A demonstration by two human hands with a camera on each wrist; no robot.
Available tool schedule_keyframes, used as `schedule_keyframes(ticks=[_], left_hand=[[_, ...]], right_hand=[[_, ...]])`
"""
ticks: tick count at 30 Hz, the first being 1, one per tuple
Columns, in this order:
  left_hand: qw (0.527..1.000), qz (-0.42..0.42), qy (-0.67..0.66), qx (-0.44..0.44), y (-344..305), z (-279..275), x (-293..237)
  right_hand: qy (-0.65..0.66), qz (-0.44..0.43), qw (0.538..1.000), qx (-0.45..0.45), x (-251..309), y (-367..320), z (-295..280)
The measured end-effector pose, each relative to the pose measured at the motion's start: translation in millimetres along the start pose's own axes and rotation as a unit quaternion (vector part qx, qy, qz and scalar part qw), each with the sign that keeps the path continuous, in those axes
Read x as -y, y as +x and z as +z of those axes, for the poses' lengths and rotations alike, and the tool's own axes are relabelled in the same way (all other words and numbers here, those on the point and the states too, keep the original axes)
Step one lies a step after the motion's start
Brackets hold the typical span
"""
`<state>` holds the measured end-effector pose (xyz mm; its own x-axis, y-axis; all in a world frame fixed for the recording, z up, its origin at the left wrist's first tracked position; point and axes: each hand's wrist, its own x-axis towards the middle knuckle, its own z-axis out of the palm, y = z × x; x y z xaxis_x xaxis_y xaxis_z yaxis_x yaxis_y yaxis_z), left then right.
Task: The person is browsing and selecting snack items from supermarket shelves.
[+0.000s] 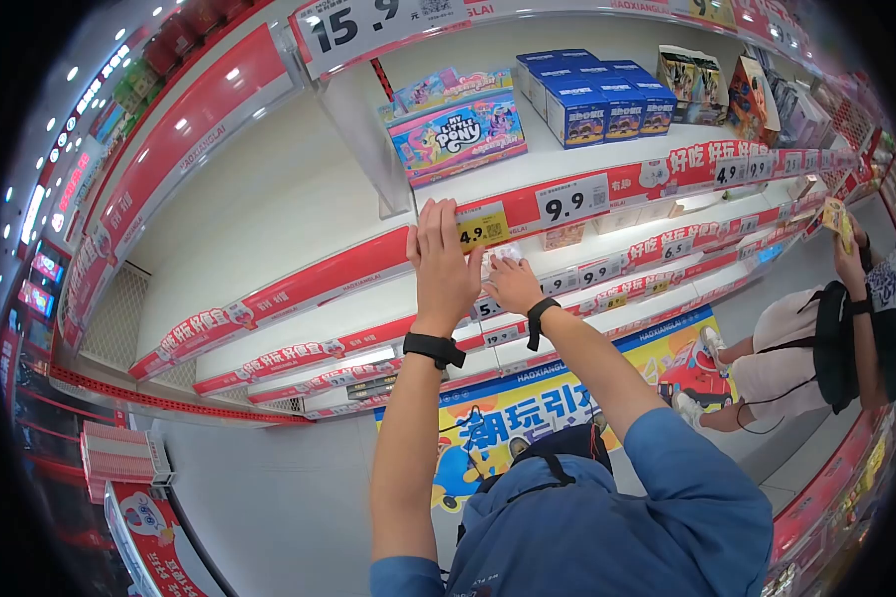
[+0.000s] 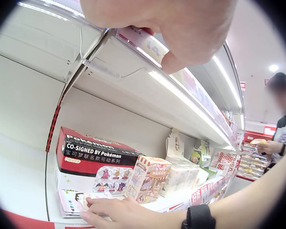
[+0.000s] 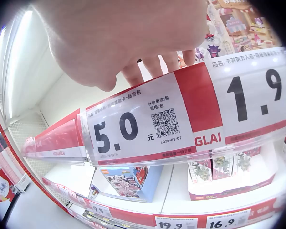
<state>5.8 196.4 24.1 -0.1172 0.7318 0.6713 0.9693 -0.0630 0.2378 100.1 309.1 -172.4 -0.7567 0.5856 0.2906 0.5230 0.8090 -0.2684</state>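
Note:
My left hand (image 1: pixel 443 269) rests against the red shelf edge strip (image 1: pixel 363 271) beside a yellow price tag (image 1: pixel 483 228), its fingers pointing up over the edge. One shelf lower, my right hand (image 1: pixel 515 286) reaches in and lays its fingers on a small, flat white box with a cartoon print (image 2: pixel 76 200). Right behind that box stands a red, black and white Pokémon box (image 2: pixel 97 157). Next to it is a small box printed like a shop front (image 2: pixel 150 176). In the right wrist view, the fingertips pass behind a 5.0 price label (image 3: pixel 133 126).
On the upper shelf stand a My Little Pony box (image 1: pixel 458 137) and several blue boxes (image 1: pixel 597 99). Price strips run along every shelf edge. A person (image 1: pixel 816 328) stands at the right, holding a yellow packet (image 1: pixel 838 224). A colourful mat (image 1: pixel 528 418) covers part of the floor.

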Motion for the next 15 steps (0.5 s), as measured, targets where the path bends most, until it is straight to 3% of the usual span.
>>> schedule_keyframes(ticks=[2, 7, 9, 15], left_hand=[[1.000, 0.005, 0.003, 0.000, 0, 0, -2], [1.000, -0.006, 0.013, 0.006, 4, -1, -2], [1.000, -0.003, 0.010, 0.006, 0, -1, -4], [1.000, 0.005, 0.009, -0.005, -5, -2, -5]], right_hand=[[0.009, -0.001, 1.000, -0.029, 0, -4, 5], [-0.005, 0.009, 0.999, 0.048, 3, -9, -13], [0.017, -0.012, 1.000, -0.020, 0, -16, -12], [0.029, 0.024, 0.999, -0.026, -11, -44, -31]])
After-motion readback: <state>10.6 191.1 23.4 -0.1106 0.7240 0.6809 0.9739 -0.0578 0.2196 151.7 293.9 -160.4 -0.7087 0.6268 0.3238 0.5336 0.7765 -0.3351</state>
